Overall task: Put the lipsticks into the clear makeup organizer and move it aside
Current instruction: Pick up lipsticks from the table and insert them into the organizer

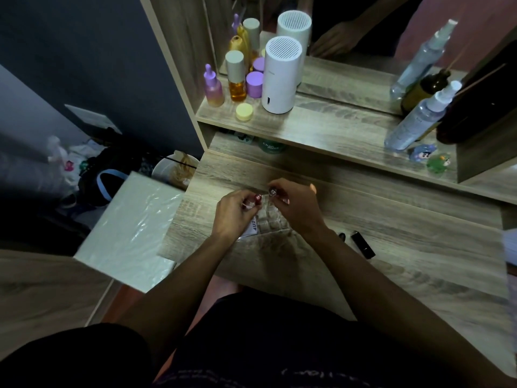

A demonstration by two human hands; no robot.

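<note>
Both hands at frame centre, over the clear makeup organizer [268,219] on the wooden desk [391,247]. Left hand [235,212] fingers pinched shut on a red-capped lipstick [258,198], held above the organizer's left part. Right hand [298,208] closed round a silver-capped lipstick [272,191], just beside the red one, over the organizer's far edge; can't tell if either tube touches the grid. Organizer mostly hidden by the hands, only some cells and a white label visible; it sits near the desk's left edge. Two black lipsticks [362,244] lie on the desk right of the right wrist, lower-right of centre. Bare desk runs right of those toward the frame's right side, and along the far strip under the shelf [321,127]. White box [126,231] butts against the desk's left edge
</note>
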